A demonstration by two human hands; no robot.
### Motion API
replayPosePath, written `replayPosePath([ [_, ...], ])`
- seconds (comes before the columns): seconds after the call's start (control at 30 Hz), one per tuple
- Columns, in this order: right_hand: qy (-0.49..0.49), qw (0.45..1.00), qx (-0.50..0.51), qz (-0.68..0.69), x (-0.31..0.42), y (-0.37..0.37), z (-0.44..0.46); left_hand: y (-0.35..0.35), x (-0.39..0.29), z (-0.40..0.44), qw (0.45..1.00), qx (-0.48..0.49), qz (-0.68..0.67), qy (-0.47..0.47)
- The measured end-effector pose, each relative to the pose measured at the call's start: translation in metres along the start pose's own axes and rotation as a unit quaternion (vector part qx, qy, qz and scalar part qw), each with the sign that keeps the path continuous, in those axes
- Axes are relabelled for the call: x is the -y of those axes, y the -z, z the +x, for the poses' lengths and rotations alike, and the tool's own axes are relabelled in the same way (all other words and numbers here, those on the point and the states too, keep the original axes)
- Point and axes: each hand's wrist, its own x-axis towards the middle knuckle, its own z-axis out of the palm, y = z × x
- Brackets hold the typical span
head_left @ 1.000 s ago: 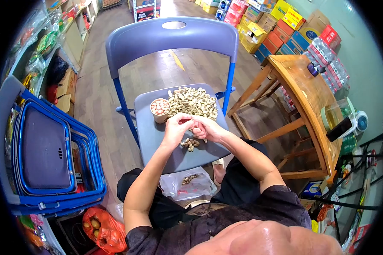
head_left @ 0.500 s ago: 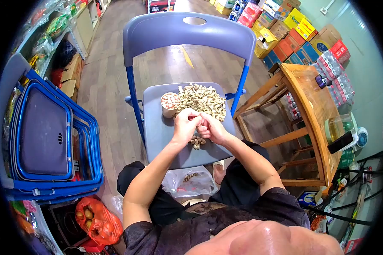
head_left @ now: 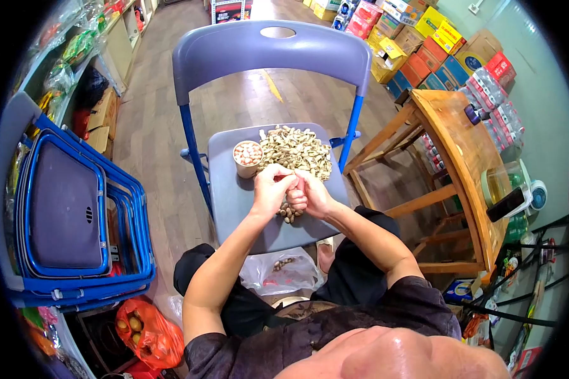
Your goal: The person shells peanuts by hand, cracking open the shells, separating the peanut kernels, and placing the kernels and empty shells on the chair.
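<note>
My left hand and my right hand meet above the seat of a grey folding chair. Both are closed, thumbs and fingertips pinched together; whatever sits between them is hidden or too small to make out. The right hand's other fingers curl inward. Just below the hands lies a small group of unshelled peanuts, partly covered. Behind them spreads a heap of pale peanut shells. To the left of the heap stands a paper cup filled with pink-and-white peanut kernels.
Under the chair's front edge, a clear plastic bag holds some peanuts. Folded blue-framed chairs stack at left, near a red bag of round produce. A wooden table stands at right, with cartons behind it.
The view has shifted slightly, moving the chair a little left in the picture. My hands stay pinched together over the seat, the fingertips barely altered.
</note>
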Motion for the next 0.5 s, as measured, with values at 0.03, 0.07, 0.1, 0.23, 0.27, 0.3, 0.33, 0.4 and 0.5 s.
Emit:
replayPosePath([
  [0.03,-0.003,1.0,0.007,-0.003,0.0,0.001,0.0,0.0,-0.005,0.0,1.0,-0.003,0.001,0.005],
  [0.07,-0.007,1.0,0.015,-0.005,0.001,0.001,-0.001,0.0,-0.006,-0.001,1.0,0.0,0.002,0.002],
  [0.1,-0.008,0.999,0.016,-0.031,0.004,-0.001,-0.003,0.002,-0.006,-0.001,1.0,0.007,0.022,-0.002],
  [0.23,-0.037,0.994,0.052,-0.092,0.009,0.011,-0.001,0.003,-0.005,-0.003,0.999,0.039,0.023,-0.009],
  [0.27,-0.032,0.994,0.054,-0.092,0.009,0.012,-0.002,0.004,-0.002,-0.005,0.999,0.042,0.012,-0.007],
  [0.3,-0.019,0.993,0.048,-0.109,0.008,0.009,-0.005,0.004,-0.005,-0.007,0.999,0.044,0.027,-0.007],
  [0.33,-0.007,0.991,0.042,-0.126,0.008,0.006,-0.007,0.005,-0.004,-0.007,0.999,0.044,0.028,-0.011],
  [0.4,-0.01,0.991,0.045,-0.127,0.009,0.01,-0.007,0.007,-0.003,-0.007,0.998,0.065,0.005,0.011],
  [0.5,-0.011,0.989,0.04,-0.142,0.008,0.011,-0.01,0.008,-0.003,-0.01,0.997,0.072,0.003,0.019],
])
